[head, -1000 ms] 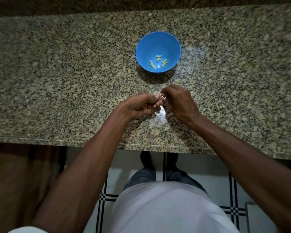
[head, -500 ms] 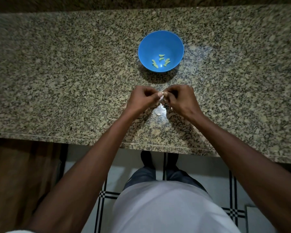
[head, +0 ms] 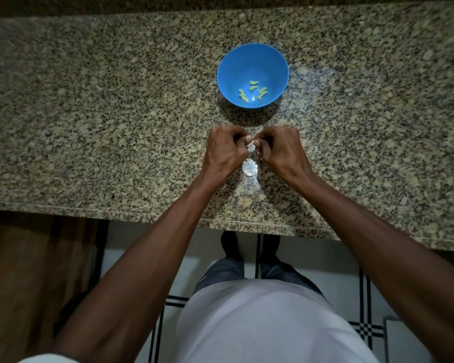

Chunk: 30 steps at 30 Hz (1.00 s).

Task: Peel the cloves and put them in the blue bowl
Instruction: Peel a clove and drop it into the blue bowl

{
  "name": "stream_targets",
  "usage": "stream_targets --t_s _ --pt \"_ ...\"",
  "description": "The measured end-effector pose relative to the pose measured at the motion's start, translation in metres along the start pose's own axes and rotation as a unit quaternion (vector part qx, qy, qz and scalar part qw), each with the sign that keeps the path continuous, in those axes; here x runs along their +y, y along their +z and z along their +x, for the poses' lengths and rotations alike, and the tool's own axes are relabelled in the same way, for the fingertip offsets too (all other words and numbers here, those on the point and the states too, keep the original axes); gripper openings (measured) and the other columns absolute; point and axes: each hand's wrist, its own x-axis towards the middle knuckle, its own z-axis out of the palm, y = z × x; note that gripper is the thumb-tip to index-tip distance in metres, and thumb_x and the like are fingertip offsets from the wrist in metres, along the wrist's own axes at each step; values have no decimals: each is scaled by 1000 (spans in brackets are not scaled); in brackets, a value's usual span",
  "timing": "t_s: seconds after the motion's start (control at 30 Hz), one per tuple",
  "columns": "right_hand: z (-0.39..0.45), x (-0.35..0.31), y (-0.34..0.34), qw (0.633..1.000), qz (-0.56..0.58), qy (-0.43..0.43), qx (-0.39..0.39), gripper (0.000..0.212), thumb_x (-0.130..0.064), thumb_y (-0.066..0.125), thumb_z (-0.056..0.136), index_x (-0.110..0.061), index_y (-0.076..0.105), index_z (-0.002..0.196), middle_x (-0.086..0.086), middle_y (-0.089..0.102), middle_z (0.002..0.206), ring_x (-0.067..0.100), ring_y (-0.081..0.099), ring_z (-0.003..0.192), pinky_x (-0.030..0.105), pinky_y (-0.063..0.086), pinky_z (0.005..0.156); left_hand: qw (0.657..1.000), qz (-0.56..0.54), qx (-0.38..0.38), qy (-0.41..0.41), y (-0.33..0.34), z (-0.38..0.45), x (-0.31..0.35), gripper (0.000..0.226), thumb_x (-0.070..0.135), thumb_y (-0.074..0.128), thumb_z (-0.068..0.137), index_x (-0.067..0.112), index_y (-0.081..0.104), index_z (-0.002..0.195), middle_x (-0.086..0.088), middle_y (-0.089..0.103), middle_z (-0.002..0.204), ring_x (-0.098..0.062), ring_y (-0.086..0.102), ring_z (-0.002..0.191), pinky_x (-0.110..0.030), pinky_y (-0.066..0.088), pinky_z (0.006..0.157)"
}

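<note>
left hand [head: 227,150] + right hand [head: 281,150]: fingers curled, pinching one clove [head: 251,148] between them | blue bowl [head: 252,60]: peeled cloves [head: 253,91] inside | table [head: 102,113]: peel scraps [head: 250,169] below hands

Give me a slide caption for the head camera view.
Both hands, left hand and right hand, peel a garlic clove near the blue bowl.

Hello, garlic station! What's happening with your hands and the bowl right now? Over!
Left hand and right hand both pinching one clove. Blue bowl holds several peeled cloves. Skins lie under hands. Path clear.
</note>
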Motion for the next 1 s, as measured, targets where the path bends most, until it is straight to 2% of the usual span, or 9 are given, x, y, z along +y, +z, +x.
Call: stream_targets --t_s 0.2,0.37,0.47,0.53,0.6,0.7,0.8,0.9,1.0 --pt "1 -2 -3 1000 6 8 -9 12 -10 70 96 -6 79 89 5 76 74 10 69 61 35 62 58 994 -62 -20 -85 4 3 -5 12 12 69 97 11 73 86 -2 72 79 -16 72 75 -42 64 73" --pt "5 1 -8 998 21 44 -46 19 -14 68 95 -9 77 79 3 71 64 13 66 53 43 57 48 987 -138 -49 -67 -4 -4 -10 16 15 73 95 7 78 108 -3 79 95 -10 76 82 -35 65 76" --pt "7 0 -12 993 54 79 -72 14 -19 75 92 -10 79 82 3 73 67 21 72 59 40 60 52 997 -50 -63 10 -8 -6 -11 22 13 78 91 10 79 112 -3 80 102 -7 75 86 -25 63 77" --pt "6 0 -10 990 70 90 -83 13 -19 77 92 -8 80 85 5 75 71 25 74 64 44 63 58 997 13 -56 49 -7 -6 -10 21 9 78 90 10 79 111 -4 80 98 -7 73 79 -14 59 71" --pt "5 1 -7 992 66 80 -72 12 -16 75 92 -7 79 85 4 75 72 22 74 63 49 63 59 996 36 -51 59 -5 -6 -10 18 6 76 91 9 79 109 -5 80 94 -8 72 74 -15 60 66" --pt "2 1 0 998 33 38 -42 16 -12 68 94 -8 78 81 2 72 66 16 68 55 45 59 51 998 21 -47 29 -5 -7 -6 13 5 72 93 6 80 104 -6 79 86 -11 73 70 -29 63 63" --pt "-1 2 3 1000 8 11 -21 18 -7 65 95 -8 78 83 4 71 66 13 66 55 40 58 53 996 -49 -53 -45 -4 -7 -3 10 5 72 94 3 79 100 -4 76 81 -10 74 66 -29 63 62" --pt "-4 4 6 999 -25 -27 -6 12 -5 68 96 -4 79 91 9 75 76 15 67 62 39 61 59 982 -129 -61 -121 -5 -4 -1 9 5 73 94 -1 77 99 -8 77 80 -13 76 66 -32 65 66" --pt "-4 8 9 997 -61 -55 -11 8 -6 70 96 -4 78 95 11 76 84 18 68 68 39 62 64 983 -107 -71 -129 -5 0 0 9 8 74 93 0 77 96 -7 77 79 -13 76 64 -31 64 64"
